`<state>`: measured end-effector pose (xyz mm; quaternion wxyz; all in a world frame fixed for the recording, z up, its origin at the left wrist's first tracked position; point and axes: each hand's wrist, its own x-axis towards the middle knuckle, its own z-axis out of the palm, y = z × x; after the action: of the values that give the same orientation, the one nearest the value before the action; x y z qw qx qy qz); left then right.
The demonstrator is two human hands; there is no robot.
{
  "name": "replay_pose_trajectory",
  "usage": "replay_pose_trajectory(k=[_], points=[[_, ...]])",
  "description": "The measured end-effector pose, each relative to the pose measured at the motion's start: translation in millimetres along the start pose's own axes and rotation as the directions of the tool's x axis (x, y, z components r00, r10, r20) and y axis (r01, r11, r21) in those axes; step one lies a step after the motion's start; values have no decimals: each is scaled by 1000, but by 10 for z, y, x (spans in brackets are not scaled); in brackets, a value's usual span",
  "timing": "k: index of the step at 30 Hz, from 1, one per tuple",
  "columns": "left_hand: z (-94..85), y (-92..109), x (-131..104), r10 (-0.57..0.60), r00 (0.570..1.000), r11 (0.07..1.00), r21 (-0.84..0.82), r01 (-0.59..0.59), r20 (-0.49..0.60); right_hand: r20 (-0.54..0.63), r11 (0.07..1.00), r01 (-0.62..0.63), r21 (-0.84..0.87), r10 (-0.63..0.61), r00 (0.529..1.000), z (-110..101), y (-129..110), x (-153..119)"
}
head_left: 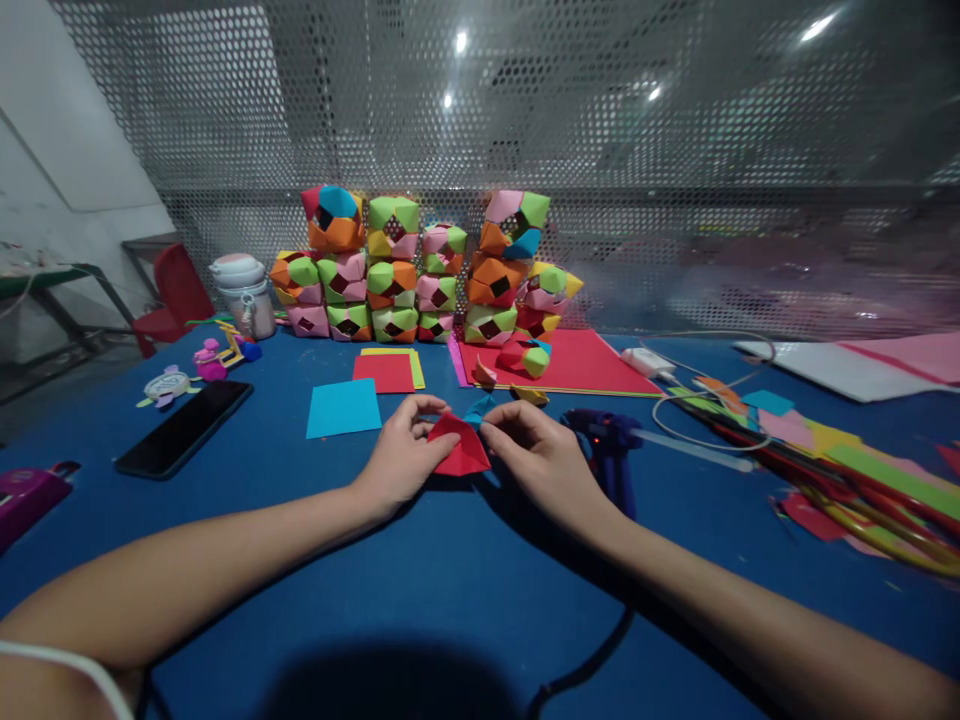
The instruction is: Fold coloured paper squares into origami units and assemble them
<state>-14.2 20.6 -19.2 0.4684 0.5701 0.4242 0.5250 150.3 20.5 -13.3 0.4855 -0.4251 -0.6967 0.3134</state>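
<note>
Near the middle of the blue table, my left hand (405,448) pinches a folded red paper piece (463,447) between thumb and fingers. My right hand (544,455) is closed on a folded blue paper piece (480,408), which meets the red one at its upper right. Whether the two are joined I cannot tell. Just right of my right hand stands a dark blue glue gun (611,445) with a small red light and a clear glue stick in its back. A blue paper square (343,408) lies beyond my left hand.
Stacked folded-paper balls (394,285) line the back by a perforated metal screen (420,120). Red paper sheets (592,360) lie before them. A phone (186,430) is at left; paper scraps and scissors (885,520) crowd the right. The glue gun's cord (592,660) crosses the front.
</note>
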Motion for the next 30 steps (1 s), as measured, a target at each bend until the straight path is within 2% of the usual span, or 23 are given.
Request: replay_pose_trajectory(k=[6,11,14,20,24,26,28,30], points=[[17,46,-6,-53,995,997,52,49,86,13,999,34,7,-34,999,9,-3,-14],[25,69,-10,-50,999,998,38,50,-3,80,997,-46,65,40,996,46,-3,-42],[23,57,-13,-45,999,997,63,44,6,100,996,-65,57,59,993,66,12,-44],[19,6,-31,-87,991,982,175,68,101,-20,990,64,-125,-67,998,20,39,12],[24,11,-27,-203,970,979,51,198,132,-129,958,148,-245,-184,974,-85,-2,97],[21,11,-14,-210,973,977,-8,212,92,-192,965,135,-226,-180,965,-145,-55,134],[17,1,2,-205,978,977,-43,207,37,-230,985,101,-137,-131,964,-181,-119,147],[20,-13,12,-208,978,974,-83,210,28,-206,997,71,-33,-77,976,-175,-172,129]])
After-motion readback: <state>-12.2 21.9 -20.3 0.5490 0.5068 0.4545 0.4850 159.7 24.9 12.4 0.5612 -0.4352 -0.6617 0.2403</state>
